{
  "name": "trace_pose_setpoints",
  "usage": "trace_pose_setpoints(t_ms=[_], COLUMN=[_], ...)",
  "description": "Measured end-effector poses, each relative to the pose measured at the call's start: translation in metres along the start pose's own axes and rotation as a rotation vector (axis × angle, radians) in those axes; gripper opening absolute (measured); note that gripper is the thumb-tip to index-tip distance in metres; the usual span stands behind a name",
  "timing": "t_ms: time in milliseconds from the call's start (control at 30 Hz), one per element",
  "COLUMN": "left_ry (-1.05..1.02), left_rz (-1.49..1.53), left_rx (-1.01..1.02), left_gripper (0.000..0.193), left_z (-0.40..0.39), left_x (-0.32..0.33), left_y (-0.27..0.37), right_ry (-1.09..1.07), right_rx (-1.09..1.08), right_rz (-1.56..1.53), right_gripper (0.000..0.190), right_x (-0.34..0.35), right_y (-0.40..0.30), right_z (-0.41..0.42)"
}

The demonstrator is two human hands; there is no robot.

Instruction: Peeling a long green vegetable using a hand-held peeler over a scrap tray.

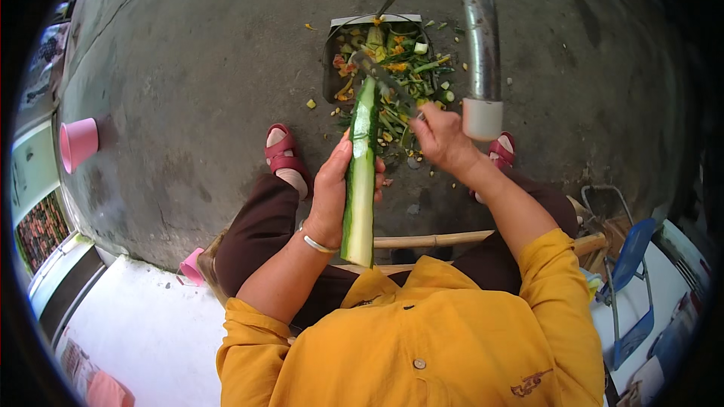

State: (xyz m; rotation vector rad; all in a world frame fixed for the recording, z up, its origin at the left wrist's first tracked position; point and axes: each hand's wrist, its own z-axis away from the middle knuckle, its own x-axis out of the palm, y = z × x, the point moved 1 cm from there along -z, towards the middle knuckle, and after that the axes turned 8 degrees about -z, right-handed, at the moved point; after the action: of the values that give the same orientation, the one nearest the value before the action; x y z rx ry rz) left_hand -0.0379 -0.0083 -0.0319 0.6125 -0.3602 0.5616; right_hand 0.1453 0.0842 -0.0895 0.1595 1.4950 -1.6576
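My left hand [334, 181] is wrapped around a long cucumber [360, 181], which points away from me. Pale flesh shows along its lower half, while dark green skin remains on the sides and much of the far part. In my right hand [444, 138] is a blurred bladed tool, a knife or peeler [393, 83], whose blade passes by the cucumber's far tip. Whether blade and cucumber touch is unclear. Below them a dustpan [335, 82] lies on the floor, holding vegetable peelings [416, 76], yellow blossoms and cut pieces.
A curved metal handle [481, 39] with a white end rises near my right hand, apparently from the dustpan. Scraps litter the concrete floor [198, 68]. Pink buckets [79, 144] stand left. A blue folding chair [630, 260] is at right. I sit on a bamboo seat [432, 240].
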Motion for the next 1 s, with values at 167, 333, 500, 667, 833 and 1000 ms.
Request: trace_pose_setpoints(t_ms=[167,333,500,667,833,1000], left_ry=[0.133,0.021,-0.052,0.054,0.066,0.073], left_rz=[0.028,-0.027,-0.092,-0.008,0.014,-0.072], left_rx=[0.033,0.013,0.071,-0.003,-0.059,-0.026], left_gripper=[0.042,0.046,0.054,0.052,0.049,0.042], left_z=[0.002,-0.006,0.007,0.0,-0.005,-0.007], left_x=[-0.001,-0.003,0.008,0.0,-0.006,-0.003], left_y=[0.002,-0.004,0.002,0.001,-0.002,-0.003], right_ry=[-0.115,-0.055,0.018,-0.043,-0.197,-0.649], right_rx=[-0.534,-0.454,0.013,-0.09,-0.366,0.197], right_rz=[-0.143,0.013,0.306,-0.115,-0.416,-1.024], right_gripper=[0.023,0.022,0.022,0.02,0.017,0.04], right_x=[0.001,0.007,-0.004,-0.002,-0.004,-0.024], right_y=[-0.037,-0.006,0.023,-0.004,-0.036,-0.044], right_z=[0.026,0.008,-0.012,0.005,0.02,0.013])
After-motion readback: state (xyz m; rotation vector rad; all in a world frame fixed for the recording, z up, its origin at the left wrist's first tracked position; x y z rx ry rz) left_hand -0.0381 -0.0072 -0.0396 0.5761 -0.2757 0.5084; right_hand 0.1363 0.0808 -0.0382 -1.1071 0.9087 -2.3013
